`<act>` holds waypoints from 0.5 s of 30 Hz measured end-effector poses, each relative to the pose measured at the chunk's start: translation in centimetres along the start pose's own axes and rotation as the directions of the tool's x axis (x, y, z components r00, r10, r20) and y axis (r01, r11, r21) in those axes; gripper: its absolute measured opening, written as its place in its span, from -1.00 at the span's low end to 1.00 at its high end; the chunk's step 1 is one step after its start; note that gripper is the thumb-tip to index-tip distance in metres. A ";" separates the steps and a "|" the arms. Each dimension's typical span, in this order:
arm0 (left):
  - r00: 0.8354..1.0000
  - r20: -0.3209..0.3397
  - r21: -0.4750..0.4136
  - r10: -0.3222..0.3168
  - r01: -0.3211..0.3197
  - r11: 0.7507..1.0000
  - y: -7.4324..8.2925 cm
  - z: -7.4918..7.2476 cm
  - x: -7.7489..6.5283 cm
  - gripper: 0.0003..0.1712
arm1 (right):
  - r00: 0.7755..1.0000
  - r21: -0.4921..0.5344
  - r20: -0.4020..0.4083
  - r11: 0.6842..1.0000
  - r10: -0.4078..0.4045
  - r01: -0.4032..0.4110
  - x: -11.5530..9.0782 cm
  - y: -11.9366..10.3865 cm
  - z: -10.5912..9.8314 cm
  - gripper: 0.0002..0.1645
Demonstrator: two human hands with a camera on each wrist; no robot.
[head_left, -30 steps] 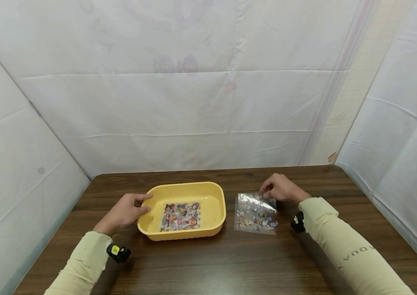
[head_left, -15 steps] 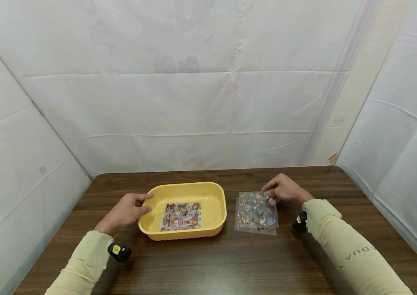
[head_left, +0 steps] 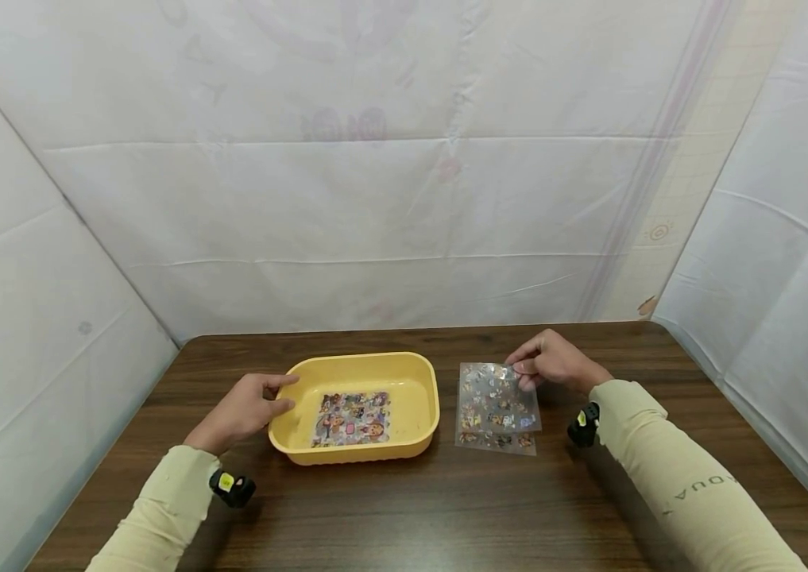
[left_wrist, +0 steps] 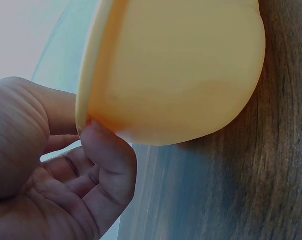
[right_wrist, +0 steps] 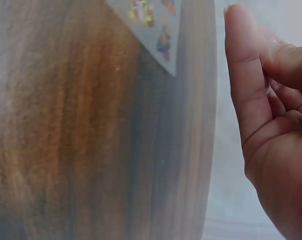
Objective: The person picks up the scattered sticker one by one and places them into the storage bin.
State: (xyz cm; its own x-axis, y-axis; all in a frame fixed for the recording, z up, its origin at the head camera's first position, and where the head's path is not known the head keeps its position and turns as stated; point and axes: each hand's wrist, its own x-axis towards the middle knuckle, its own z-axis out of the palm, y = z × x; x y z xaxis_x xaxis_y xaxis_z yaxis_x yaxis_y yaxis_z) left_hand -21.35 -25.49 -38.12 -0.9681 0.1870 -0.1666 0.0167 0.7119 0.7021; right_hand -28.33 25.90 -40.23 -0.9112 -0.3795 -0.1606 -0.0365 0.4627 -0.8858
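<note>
A yellow plastic tray (head_left: pixel 412 405) stands on the table, with a colourful sticker sheet (head_left: pixel 351 419) lying flat inside it. My left hand (head_left: pixel 242 409) pinches the tray's left rim between thumb and fingers; the left wrist view shows the tray wall (left_wrist: pixel 186 60) close up. To the right of the tray, my right hand (head_left: pixel 554 364) pinches the upper right corner of a clear sticker sheet (head_left: pixel 495 397) with small printed figures. Its far edge is lifted, and another clear sticker sheet (head_left: pixel 496 445) lies partly hidden beneath it. One sheet corner (right_wrist: pixel 163 37) shows in the right wrist view.
A dark wood-grain table (head_left: pixel 404 516) carries everything. White cloth walls (head_left: pixel 375 199) rise behind it and at both sides. Each wrist wears a small black camera (head_left: pixel 232 488).
My right hand has risen a little and shifted slightly right, lifting the top clear sticker sheet so more of the lower one shows. My left hand and the tray stay nearly still.
</note>
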 end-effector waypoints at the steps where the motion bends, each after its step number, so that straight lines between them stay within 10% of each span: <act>1: 1.000 0.000 0.001 0.000 0.000 1.000 0.0 0.0 0.0 -0.41 | 1.000 -0.001 0.003 1.000 -0.004 0.004 0.0 -0.1 -0.1 -0.70; 15: 1.000 -0.001 0.010 -0.001 0.001 1.000 -0.1 0.0 0.0 -0.40 | 1.000 0.031 0.027 1.000 -0.006 0.005 -0.5 -2.4 -1.1 -0.68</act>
State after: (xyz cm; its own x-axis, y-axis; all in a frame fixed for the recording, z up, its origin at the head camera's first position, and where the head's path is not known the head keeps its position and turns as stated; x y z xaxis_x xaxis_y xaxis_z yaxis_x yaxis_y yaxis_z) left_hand -21.39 -25.53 -38.23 -0.9684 0.1855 -0.1668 0.0181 0.7190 0.6948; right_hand -28.20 25.85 -37.59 -0.8997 -0.4034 -0.1670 -0.0286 0.4361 -0.8994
